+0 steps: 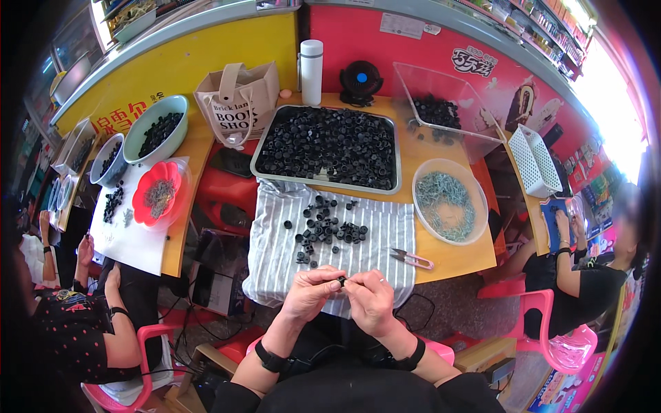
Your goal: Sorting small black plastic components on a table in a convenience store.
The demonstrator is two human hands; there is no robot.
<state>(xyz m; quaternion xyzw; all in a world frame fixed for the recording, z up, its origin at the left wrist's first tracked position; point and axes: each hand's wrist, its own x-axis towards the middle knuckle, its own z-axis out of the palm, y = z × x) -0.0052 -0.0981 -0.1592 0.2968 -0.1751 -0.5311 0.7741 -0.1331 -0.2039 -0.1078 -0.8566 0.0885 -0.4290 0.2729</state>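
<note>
Both my hands meet over the near edge of a striped grey cloth (268, 220). My left hand (310, 294) pinches a small black plastic cap (341, 281) between thumb and fingertips. From the other side, the fingertips of my right hand (370, 303) close on the same cap; whether they also hold something smaller is hidden. Just beyond lies a loose group of black caps (323, 227) on the cloth. Small thread snips (413, 259) with pale pink handles rest at the cloth's right edge. Farther back, a metal tray (397, 165) is heaped with similar black pieces.
A round tub (418, 213) of silvery screws stands right, below a clear bin (475, 124) with black pieces. A white bottle (311, 72), black fan (361, 81) and canvas bag (241, 103) line the back. People sit left and right; bowls (180, 113) occupy the left table.
</note>
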